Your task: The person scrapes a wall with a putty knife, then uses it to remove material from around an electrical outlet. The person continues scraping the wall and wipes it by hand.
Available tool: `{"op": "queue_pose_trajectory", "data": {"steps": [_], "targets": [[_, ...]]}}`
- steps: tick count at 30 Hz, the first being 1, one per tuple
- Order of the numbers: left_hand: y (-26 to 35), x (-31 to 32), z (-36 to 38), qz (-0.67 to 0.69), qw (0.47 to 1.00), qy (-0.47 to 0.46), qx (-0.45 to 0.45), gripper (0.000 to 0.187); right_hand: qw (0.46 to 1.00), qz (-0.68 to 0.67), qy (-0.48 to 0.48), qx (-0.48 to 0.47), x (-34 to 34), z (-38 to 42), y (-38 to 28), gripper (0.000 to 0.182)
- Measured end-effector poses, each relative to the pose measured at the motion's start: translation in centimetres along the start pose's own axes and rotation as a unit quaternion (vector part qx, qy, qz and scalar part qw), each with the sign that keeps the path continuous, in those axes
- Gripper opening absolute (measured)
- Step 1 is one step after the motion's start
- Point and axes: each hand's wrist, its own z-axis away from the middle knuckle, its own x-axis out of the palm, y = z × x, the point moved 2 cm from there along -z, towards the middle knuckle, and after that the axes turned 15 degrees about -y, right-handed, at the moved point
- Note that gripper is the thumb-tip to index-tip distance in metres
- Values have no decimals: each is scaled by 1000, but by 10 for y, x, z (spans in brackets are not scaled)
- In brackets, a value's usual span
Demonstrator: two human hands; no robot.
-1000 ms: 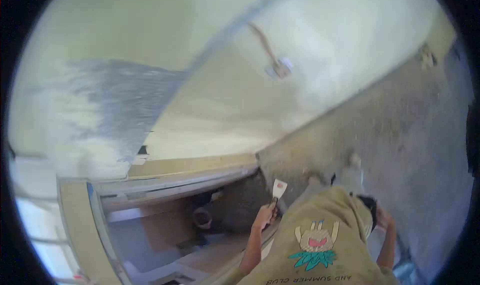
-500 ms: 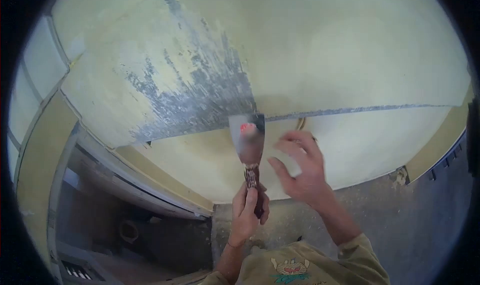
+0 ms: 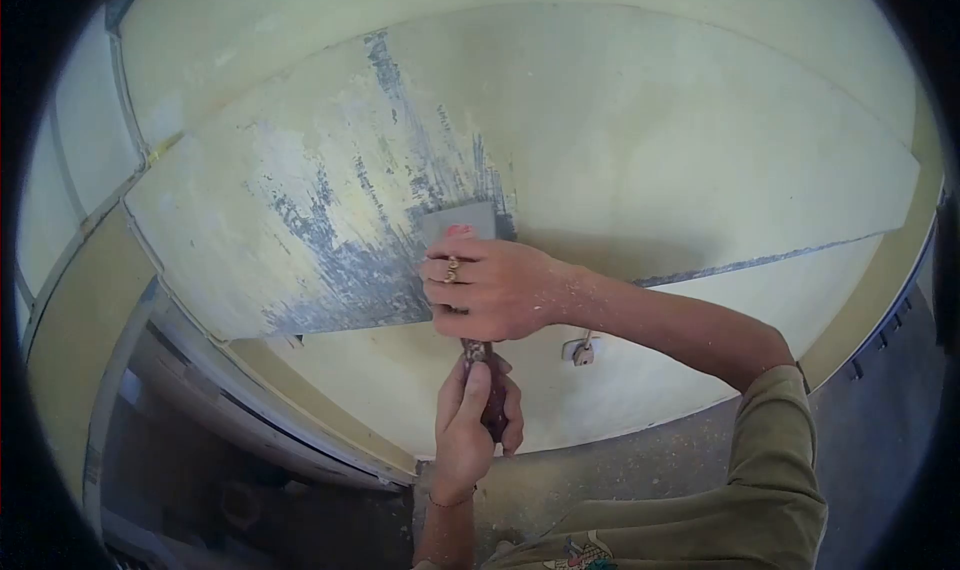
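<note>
My left hand is wrapped round the dark, worn handle of a putty knife, thumb lying along it. My right hand, with a ring on one finger, reaches across from the right and closes over the lower blade, fingers bent round it. The wide metal blade points up and rests against a pale yellow painted panel; a red mark shows above my fingers. Around the blade, the paint is scraped in streaks down to a grey patch. The lower part of the blade is hidden by my right hand.
Below the panel's lower edge, a padlock hangs on the pale surface. A ledge and frame run along the lower left, over a dark recess. Paint flecks lie on the grey floor.
My right hand, open and apart from the tool before, has moved left and closed over the blade. The blade has moved higher onto the scraped patch, and the view has shifted.
</note>
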Motion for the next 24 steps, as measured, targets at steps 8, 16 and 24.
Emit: {"op": "queue_pose_trajectory", "data": {"steps": [8, 16, 24], "targets": [[-3, -8, -17, 36, 999, -30, -15, 29, 987, -29, -145, -59, 7, -5, 19, 12], [-9, -6, -29, 132, 990, -30, -44, 40, 988, -10, -115, -100, 10, -5, 26, 16], [-14, 7, -34, 116, 992, -8, -39, 43, 981, 0, -139, -136, 3, -4, 22, 22]]}}
